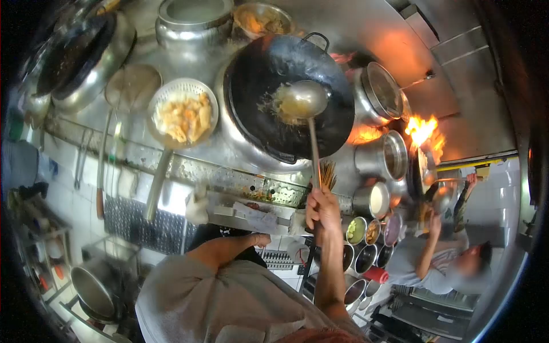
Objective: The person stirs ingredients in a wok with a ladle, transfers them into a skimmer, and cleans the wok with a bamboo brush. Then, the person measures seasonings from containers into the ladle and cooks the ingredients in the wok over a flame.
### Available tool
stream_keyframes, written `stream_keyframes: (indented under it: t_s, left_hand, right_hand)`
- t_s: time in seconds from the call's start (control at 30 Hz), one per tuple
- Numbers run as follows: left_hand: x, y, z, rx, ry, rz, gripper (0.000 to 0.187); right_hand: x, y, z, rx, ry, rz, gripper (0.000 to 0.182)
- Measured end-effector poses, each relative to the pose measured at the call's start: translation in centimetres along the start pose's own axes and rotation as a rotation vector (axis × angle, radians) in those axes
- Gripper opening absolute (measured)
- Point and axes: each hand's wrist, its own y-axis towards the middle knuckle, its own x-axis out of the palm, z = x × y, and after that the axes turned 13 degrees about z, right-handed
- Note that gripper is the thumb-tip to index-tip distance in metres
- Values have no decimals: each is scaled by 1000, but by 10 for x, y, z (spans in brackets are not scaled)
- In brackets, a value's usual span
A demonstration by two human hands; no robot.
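Note:
My right hand (323,207) is closed around the long handle of a ladle (307,98). The ladle's bowl is in a large black wok (251,106), over a small pool of yellowish liquid and bits of food (281,106). My left hand (261,240) is low, close to my body, just below the counter's front edge. Its fingers look curled, and anything inside them is hidden. Left of the wok, a perforated strainer (166,86) holds pale and golden fried pieces (183,117), its handle pointing toward me.
A bowl of food (260,20) and a metal pot (194,26) stand behind. At right are pots (382,154), small ingredient containers (355,230) and bamboo sticks (327,174). Flames (422,131) rise near a co-worker (426,260) who handles a ladle. A cloth (197,204) hangs at the counter edge.

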Motion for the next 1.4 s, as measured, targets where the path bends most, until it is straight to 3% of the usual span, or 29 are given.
stream_keyframes:
  t_s: [0.03,0.07,0.1,0.2,0.27,0.3,0.4,0.43,0.47,0.5,0.53,0.57,0.63,0.7,0.77,0.87,0.9,0.93,0.97,1.0,1.03,1.1,1.13,1.17,1.23,1.27,1.37,1.4]
  left_hand:
    - [5,-5,6,-104,21,7,10]
    - [7,-21,16,1,181,-1,12]
    - [6,-41,29,140,353,-10,14]
    - [-1,-96,54,386,660,-74,20]
    - [-6,-135,67,490,821,-128,24]
    - [-10,-158,76,533,889,-151,27]
    - [-32,-229,105,619,1000,-207,34]
    - [-38,-253,116,650,1004,-216,36]
    - [-46,-270,126,656,1004,-215,36]
    - [-52,-288,128,800,885,-254,37]
    - [-57,-310,128,934,764,-304,39]
    - [-66,-334,133,931,769,-330,39]
    - [-87,-379,156,956,627,-292,33]
    - [-104,-414,175,953,709,-300,32]
    - [-126,-435,191,957,788,-283,31]
    - [-147,-461,194,1010,707,-309,30]
    - [-151,-470,198,1067,742,-223,30]
    - [-154,-480,202,1123,775,-135,30]
    - [-157,-497,212,1118,798,-154,30]
    - [-160,-517,225,1132,785,-148,30]
    - [-162,-527,233,1144,770,-139,32]
    - [-163,-535,238,1181,790,-151,32]
    - [-164,-544,241,1151,773,-169,33]
    - [-164,-549,244,1123,755,-185,33]
    - [-164,-550,242,1126,767,-205,34]
    - [-166,-552,241,1119,778,-202,35]
    - [-174,-547,232,1128,750,-181,35]
    - [-176,-546,228,1135,712,-173,35]
  right_hand:
    - [5,5,17,-202,-200,146,28]
    - [12,8,28,-409,-402,286,27]
    - [15,0,33,-411,-409,299,20]
    - [19,-20,11,-331,-496,266,29]
    - [10,-4,-11,-83,-273,74,29]
    - [11,3,-5,-88,-265,81,29]
    - [27,14,33,-544,-570,302,37]
    - [-10,46,66,-1276,-857,338,39]
    - [9,12,43,-847,-735,289,23]
    - [27,-23,21,-414,-595,243,12]
    - [20,-19,11,-309,-535,198,20]
    - [14,-9,0,-209,-469,153,31]
    - [17,14,5,-259,-418,159,26]
    - [30,23,18,-642,-631,308,32]
    - [25,6,36,-753,-645,336,43]
    - [23,-20,14,-420,-622,216,38]
    - [25,-13,0,-317,-596,182,35]
    - [17,10,3,-474,-602,135,23]
    - [25,15,2,-546,-593,166,22]
    - [21,33,6,-589,-646,225,34]
    - [16,49,15,-598,-630,229,34]
    - [22,61,23,-919,-759,567,45]
    - [19,61,27,-1041,-783,610,47]
    - [15,65,31,-1051,-771,610,47]
    - [-5,77,46,-908,-735,410,45]
    - [21,18,16,-480,-499,210,42]
    - [17,18,16,-485,-521,168,37]
    - [17,30,23,-558,-555,245,39]
